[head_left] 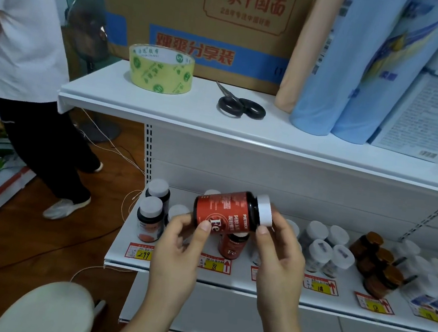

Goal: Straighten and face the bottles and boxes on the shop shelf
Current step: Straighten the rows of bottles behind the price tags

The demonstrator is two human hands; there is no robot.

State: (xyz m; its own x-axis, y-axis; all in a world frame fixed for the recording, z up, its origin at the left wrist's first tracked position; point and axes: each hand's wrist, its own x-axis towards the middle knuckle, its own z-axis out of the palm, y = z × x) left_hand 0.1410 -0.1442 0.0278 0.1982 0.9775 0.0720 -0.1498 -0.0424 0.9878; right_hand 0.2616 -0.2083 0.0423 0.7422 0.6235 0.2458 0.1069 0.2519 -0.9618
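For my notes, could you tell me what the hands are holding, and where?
A red-labelled Fe bottle, sideways: left hand at its base, right hand at the white cap.

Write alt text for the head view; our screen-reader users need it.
Both hands hold a red-labelled Fe bottle sideways above the lower shelf of capped bottles: left hand at its base, right hand at its white cap. On the top shelf lie a tape roll and scissors.

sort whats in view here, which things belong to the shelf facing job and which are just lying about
Job: red Fe bottle held sideways by left hand and right hand; white-capped bottles; amber jars; price tags.

Lying about: tape roll; scissors; cardboard box; blue rolls.
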